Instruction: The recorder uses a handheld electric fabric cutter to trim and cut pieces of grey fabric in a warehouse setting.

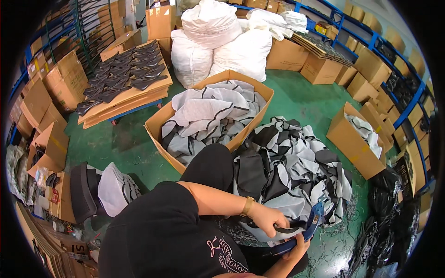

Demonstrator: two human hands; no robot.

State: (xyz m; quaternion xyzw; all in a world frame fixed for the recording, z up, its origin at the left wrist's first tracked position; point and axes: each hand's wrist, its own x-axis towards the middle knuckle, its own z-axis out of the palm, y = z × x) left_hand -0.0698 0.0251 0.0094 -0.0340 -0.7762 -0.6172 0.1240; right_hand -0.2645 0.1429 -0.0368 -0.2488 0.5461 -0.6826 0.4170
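Left fingers (281, 221) grip fabric (273, 236) — right fingers (301, 242), blue tool (315, 219)

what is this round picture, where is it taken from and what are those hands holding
There is no robot here, just a person working with two bare hands. The single picture comes from a wide fisheye camera worn on that person's head and looking down, which is why it looks round and straight edges bend.

The left hand, with a gold-coloured band at the wrist, holds a grey piece with dark edging. The right hand grips a blue tool; its exact kind is hard to tell.

On the green floor lies a heap of grey and black pieces. Beside it, an open cardboard box holds more, with white sacks behind.
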